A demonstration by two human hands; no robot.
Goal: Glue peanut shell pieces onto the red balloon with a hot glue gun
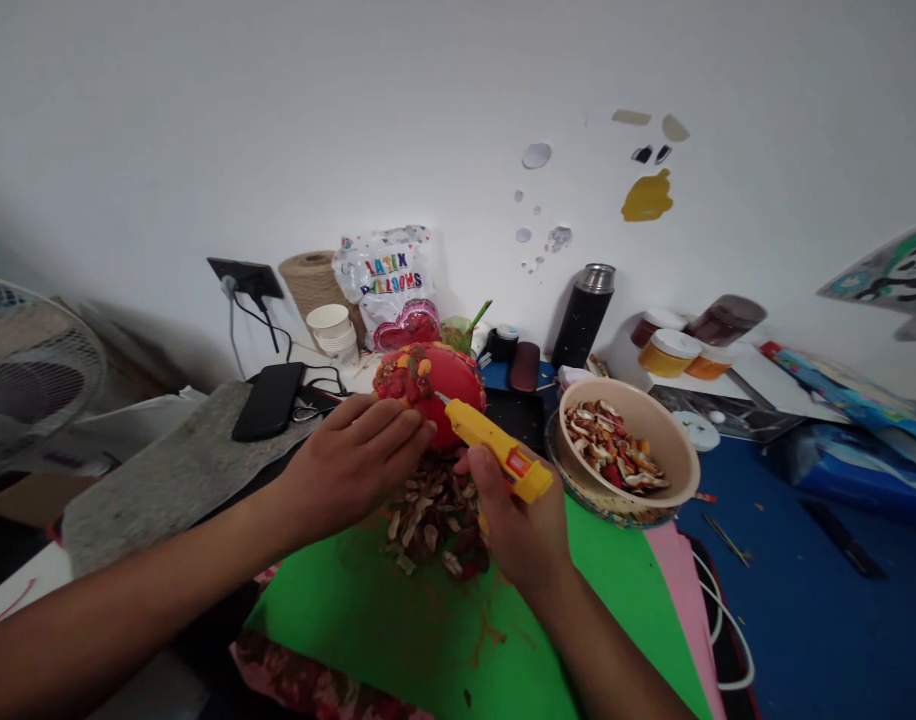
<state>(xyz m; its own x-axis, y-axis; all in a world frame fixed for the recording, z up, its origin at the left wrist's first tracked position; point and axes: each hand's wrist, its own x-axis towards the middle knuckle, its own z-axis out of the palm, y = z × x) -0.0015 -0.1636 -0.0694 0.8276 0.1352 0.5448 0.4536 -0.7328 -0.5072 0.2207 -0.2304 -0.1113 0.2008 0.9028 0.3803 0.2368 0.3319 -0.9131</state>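
A red rounded object (458, 380), partly covered with orange and red pieces on its left side, stands at the centre. My left hand (364, 460) lies against its lower left, fingers together and palm side hidden. In my right hand (522, 510) is a yellow glue gun (495, 445), its nozzle pointing up and left at the red surface. Below the object, brown and reddish dried pieces (432, 515) are heaped on a green sheet (428, 640). To the right, a pale pink bowl (675, 440) holds more dried pieces.
Behind stand a twine spool (312, 285), paper cups (330, 325), a balloon bag (390, 275) and a black flask (584, 318). A black phone (269, 402) lies at left, near a fan (34, 370). Paint jars (668, 352) and a blue package (863, 470) are at right.
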